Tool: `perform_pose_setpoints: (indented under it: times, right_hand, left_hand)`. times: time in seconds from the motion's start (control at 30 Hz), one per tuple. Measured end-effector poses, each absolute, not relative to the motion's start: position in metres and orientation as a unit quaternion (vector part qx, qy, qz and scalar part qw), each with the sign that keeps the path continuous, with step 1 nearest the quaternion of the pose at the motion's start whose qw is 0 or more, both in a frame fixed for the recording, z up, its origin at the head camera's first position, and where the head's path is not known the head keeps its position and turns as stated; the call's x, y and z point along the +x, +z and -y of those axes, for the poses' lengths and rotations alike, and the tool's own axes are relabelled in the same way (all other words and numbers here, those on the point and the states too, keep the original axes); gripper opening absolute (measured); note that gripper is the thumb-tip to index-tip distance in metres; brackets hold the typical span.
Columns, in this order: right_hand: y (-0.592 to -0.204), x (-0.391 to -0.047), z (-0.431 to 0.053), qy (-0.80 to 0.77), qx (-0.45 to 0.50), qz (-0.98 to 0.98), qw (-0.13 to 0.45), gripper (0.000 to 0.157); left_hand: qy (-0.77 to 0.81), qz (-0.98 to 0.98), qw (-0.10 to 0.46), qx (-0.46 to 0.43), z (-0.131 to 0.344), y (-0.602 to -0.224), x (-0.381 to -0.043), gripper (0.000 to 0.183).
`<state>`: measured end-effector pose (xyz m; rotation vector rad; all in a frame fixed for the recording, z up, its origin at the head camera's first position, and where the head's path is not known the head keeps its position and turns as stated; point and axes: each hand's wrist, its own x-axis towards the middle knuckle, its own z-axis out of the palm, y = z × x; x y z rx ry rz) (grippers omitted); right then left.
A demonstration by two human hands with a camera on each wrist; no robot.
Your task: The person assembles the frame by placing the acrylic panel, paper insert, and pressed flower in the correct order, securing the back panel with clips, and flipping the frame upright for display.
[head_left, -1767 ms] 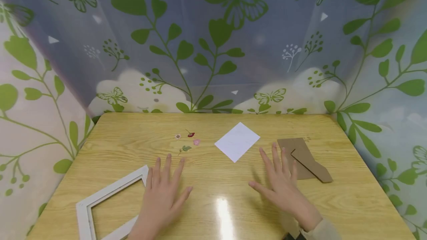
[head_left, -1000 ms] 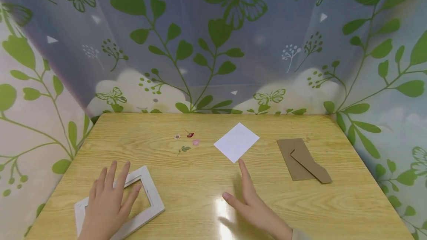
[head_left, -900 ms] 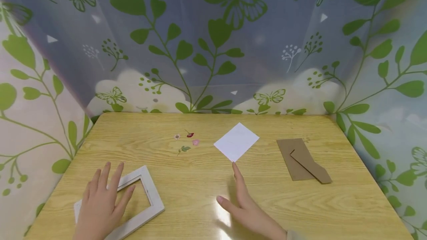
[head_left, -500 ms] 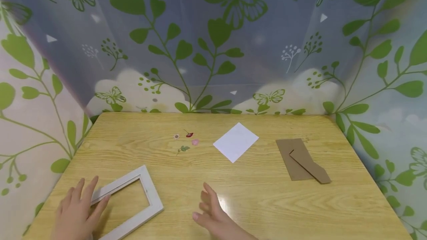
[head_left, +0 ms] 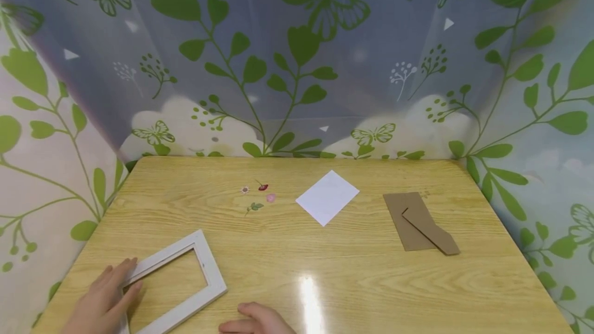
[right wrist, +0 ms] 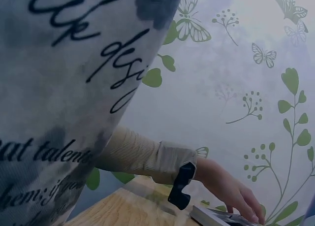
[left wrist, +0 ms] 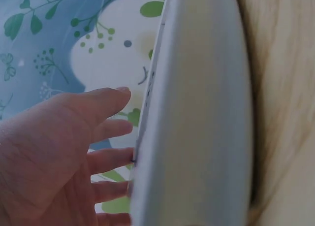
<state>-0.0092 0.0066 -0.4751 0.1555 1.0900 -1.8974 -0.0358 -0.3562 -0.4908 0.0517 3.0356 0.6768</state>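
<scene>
My left hand (head_left: 99,300) lies over the left corner of a white picture frame (head_left: 213,272), thumb and fingers loosely extended. In the left wrist view, fingertips of the left hand (left wrist: 54,142) reach the edge of the frame (left wrist: 202,108), which stretches tall and close to the camera. The right hand (head_left: 257,319) is at the bottom of the head view, right of the frame, with relaxed fingers and nothing visible in them; the image border cuts part of it off. From the right wrist, the left hand (right wrist: 234,194) appears above the frame (right wrist: 209,217).
Pressed flowers lie mid-table: a daisy (head_left: 244,189), a dark red bloom (head_left: 263,187), a pink one (head_left: 270,198) and a leafy sprig (head_left: 254,207). Beside them is white paper (head_left: 327,198). Further right rests a brown backing board (head_left: 413,220) with its stand. Patterned cloth (head_left: 297,92) surrounds the table.
My left hand has moved left and down from above the frame's opening to its left corner. The right hand has moved left and toward the front edge, away from the paper. Objects stay put.
</scene>
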Motion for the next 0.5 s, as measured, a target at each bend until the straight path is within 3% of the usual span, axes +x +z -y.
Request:
perform_pose_setpoints:
  times: [0.27, 0.37, 0.5]
  right_hand:
    - [-0.484, -0.014, 0.018, -0.795, 0.079, -0.416, 0.434, 0.063]
    - [-0.484, -0.016, 0.018, -0.812, 0.077, -0.423, 0.394, 0.058]
    - [-0.481, -0.019, 0.011, -0.822, 0.074, -0.422, 0.374, 0.062]
  left_hand:
    - [0.239, -0.970, -0.028, 0.034, 0.351, -0.498, -0.034, 0.058]
    - [0.240, -0.969, -0.040, 0.052, 0.348, -0.496, -0.035, 0.054]
    - [0.248, -0.967, -0.004, 0.050, 0.344, -0.489, -0.035, 0.054]
